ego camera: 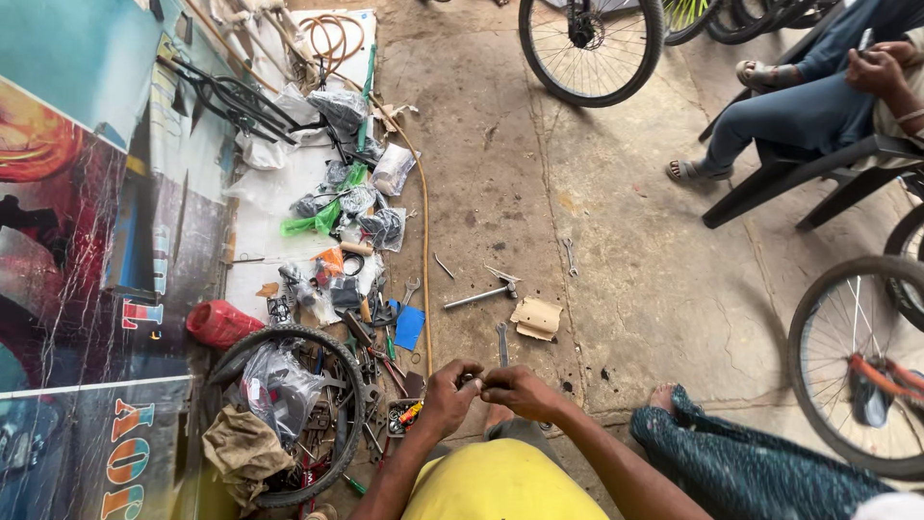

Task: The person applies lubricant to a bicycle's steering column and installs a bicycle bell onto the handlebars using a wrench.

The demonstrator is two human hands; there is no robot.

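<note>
small part pinched between two hands over a cluttered concrete floor

down low, the left hand (pixel 446 395) and the right hand (pixel 520 390) meet fingertip to fingertip just above the knees, both curled closed around a small dark part (pixel 472 381) that sits between them; it is too small to tell its shape. the forearms run up from a smooth yellow shirt (pixel 500 486).

just left of the left hand lies a black rubber tyre (pixel 332 424), round and ribbed, ringed about a heap of metal tools, a crumpled clear plastic bag (pixel 279 385) and a tan rag (pixel 241 448). a small tray of bits (pixel 404 416) sits near the left wrist. a red ridged plastic container (pixel 221 323) lies beside the tyre's upper edge.

ahead of the hands a slim steel spanner (pixel 502 342) lies flat on the rough, cracked concrete floor (pixel 626 250), near a torn piece of cardboard (pixel 536 316) and a metal hammer (pixel 484 292). a blue square card (pixel 409 327) rests by the tool pile. a thin tan hose (pixel 424 250) runs lengthwise past them.

farther off, wrinkled plastic bags (pixel 356 197) and a black tubular frame (pixel 231 96) lie on a white sheet. to the right, a spoked bicycle wheel (pixel 857 361) stands, and a seated person's sandalled foot (pixel 693 171) rests by a dark plastic chair (pixel 818 178). another bicycle wheel (pixel 592 48) stands at the far edge.
</note>
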